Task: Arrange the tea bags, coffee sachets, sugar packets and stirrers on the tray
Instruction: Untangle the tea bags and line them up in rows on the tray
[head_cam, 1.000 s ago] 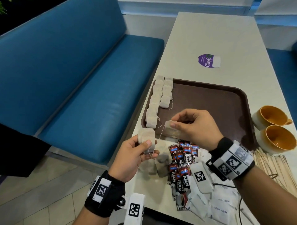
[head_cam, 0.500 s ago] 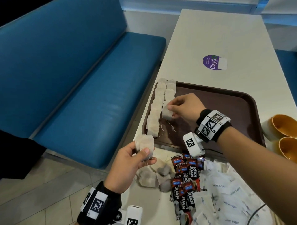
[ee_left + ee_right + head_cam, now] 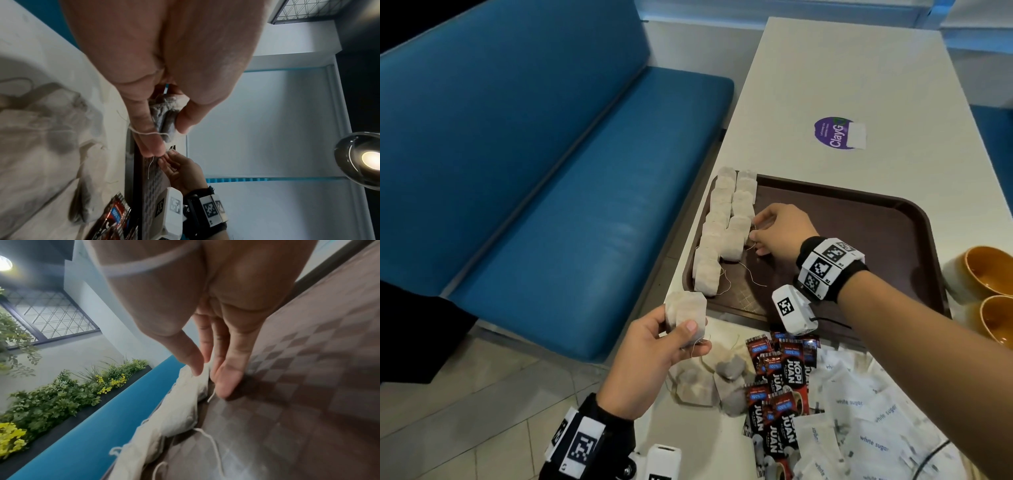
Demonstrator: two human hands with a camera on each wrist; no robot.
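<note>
A brown tray (image 3: pixel 842 240) lies on the white table, with two columns of beige tea bags (image 3: pixel 719 222) along its left side. My right hand (image 3: pixel 755 229) is low over the tray and pinches the right edge of the nearest tea bag (image 3: pixel 734 241) in the inner column. In the right wrist view, thumb and fingers of this hand (image 3: pixel 205 374) meet at that bag's edge (image 3: pixel 185 395). My left hand (image 3: pixel 679 322) holds a small stack of tea bags (image 3: pixel 686 308) upright off the tray's near left corner, pinched between thumb and fingers (image 3: pixel 164 116). No stirrers are in view.
Loose tea bags (image 3: pixel 709 383), red-black coffee sachets (image 3: pixel 784 373) and white sugar packets (image 3: pixel 859 411) are piled on the table in front of the tray. Two orange cups (image 3: pixel 986 274) stand at the right. A purple sticker (image 3: pixel 835 133) lies beyond the tray. A blue bench (image 3: pixel 551 205) runs along the left.
My right hand carried a tea bag from near the left hand onto the tray and laid it at the near end of the inner column. The left hand stayed put with its bags.
</note>
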